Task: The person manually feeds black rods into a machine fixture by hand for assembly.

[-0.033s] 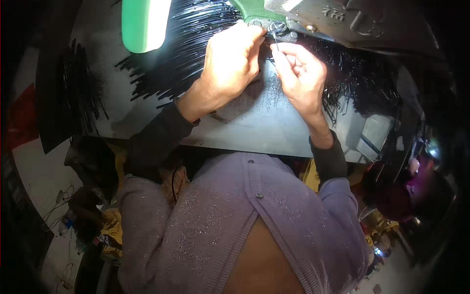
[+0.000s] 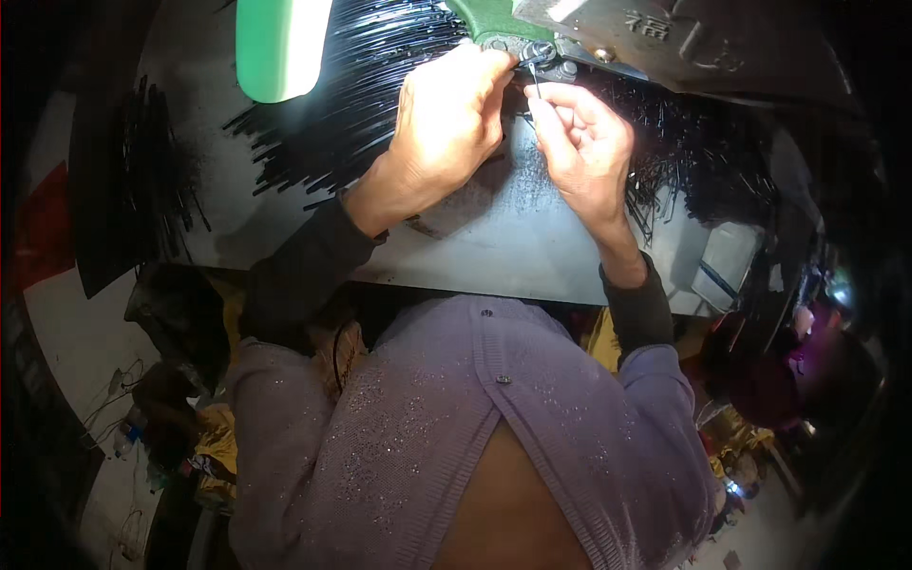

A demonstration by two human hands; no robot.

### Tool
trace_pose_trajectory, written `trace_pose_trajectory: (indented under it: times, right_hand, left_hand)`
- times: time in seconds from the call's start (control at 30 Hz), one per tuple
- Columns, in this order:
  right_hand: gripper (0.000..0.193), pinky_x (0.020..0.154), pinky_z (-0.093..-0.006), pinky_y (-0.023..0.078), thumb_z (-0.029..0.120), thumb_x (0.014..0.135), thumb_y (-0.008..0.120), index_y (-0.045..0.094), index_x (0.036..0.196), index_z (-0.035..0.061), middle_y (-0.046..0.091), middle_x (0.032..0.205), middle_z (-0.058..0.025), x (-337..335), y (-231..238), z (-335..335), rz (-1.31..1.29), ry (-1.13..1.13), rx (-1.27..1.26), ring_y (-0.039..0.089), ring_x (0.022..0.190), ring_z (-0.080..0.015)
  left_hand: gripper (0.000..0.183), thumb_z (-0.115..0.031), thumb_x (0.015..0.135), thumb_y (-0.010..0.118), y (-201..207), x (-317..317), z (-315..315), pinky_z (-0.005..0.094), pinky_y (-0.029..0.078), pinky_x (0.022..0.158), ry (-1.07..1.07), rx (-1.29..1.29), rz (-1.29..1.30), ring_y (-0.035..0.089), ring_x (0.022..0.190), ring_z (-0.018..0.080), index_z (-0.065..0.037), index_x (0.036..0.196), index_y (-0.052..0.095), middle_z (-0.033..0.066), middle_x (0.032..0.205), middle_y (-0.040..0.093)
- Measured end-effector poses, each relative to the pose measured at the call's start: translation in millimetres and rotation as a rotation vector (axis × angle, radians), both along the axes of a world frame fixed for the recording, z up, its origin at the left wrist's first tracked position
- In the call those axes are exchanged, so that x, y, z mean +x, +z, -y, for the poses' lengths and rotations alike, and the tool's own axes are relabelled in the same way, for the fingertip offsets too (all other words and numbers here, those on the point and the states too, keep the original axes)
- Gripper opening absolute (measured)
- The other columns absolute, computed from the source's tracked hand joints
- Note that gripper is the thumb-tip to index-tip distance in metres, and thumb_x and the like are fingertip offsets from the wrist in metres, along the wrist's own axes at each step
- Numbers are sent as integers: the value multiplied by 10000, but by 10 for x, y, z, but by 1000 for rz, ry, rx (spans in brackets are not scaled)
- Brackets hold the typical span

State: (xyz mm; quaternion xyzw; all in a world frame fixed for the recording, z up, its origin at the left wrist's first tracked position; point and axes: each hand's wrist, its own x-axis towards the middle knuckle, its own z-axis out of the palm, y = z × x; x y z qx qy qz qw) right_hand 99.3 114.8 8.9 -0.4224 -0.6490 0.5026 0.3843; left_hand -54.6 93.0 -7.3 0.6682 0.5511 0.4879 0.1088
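Observation:
My left hand (image 2: 446,119) is closed in a pinch at the front of a green machine (image 2: 494,17) with a metal working head (image 2: 540,49). Its fingertips hold one end of a thin black strip (image 2: 528,63) that runs across the metal head. Just right of it, my right hand (image 2: 584,152) pinches a slim rod-like piece (image 2: 535,78). The rod's upper tip meets or nearly meets the black strip; contact is too small to tell. My right hand's other fingers are curled in.
Many thin black strips (image 2: 313,142) lie behind and left of my left hand. More lie in a dark heap (image 2: 703,161) at the right. A green lamp-like object (image 2: 256,57) glows at upper left. A dark metal plate (image 2: 684,43) overhangs upper right. A pale container (image 2: 730,261) sits by the table edge.

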Motion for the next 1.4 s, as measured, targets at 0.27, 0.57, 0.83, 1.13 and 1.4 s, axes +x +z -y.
trace_pose_trajectory:
  times: [0.27,0.57,0.83,1.13,1.4]
  right_hand:
    - [92,464,-142,340,1,846,605,633,928,-29,579,653,42,-6,13,-18,14,-32,32,445,544,30]
    - [97,477,-163,383,15,852,604,635,936,-20,576,648,29,16,92,-117,-61,-46,-35,488,541,-8]
    - [105,484,-169,395,37,857,605,636,942,-15,576,650,25,15,39,-141,-91,-53,-124,494,539,-16]
    - [107,402,-158,328,109,865,620,643,931,28,541,611,35,32,26,-169,-242,-39,-368,456,485,-13]
    - [142,378,-163,325,78,856,614,624,975,1,533,615,20,116,69,-180,-269,-49,-445,437,456,-22]
  left_hand:
    - [180,36,791,620,32,24,-8,270,508,663,-31,-15,-4,659,733,259,18,969,628,161,839,646]
    - [201,51,795,606,-10,-2,-147,289,507,636,-66,160,-146,632,709,269,14,993,600,142,829,628]
    - [195,32,797,602,-15,-4,-158,292,498,602,-34,194,-217,611,679,259,-7,987,587,126,815,604]
    - [191,-37,819,564,154,-146,-127,287,481,561,-101,161,-505,605,646,223,-30,1008,586,92,818,613]
    - [263,-70,800,533,99,-188,-122,308,462,550,-125,304,-704,589,645,220,26,1045,547,111,817,590]
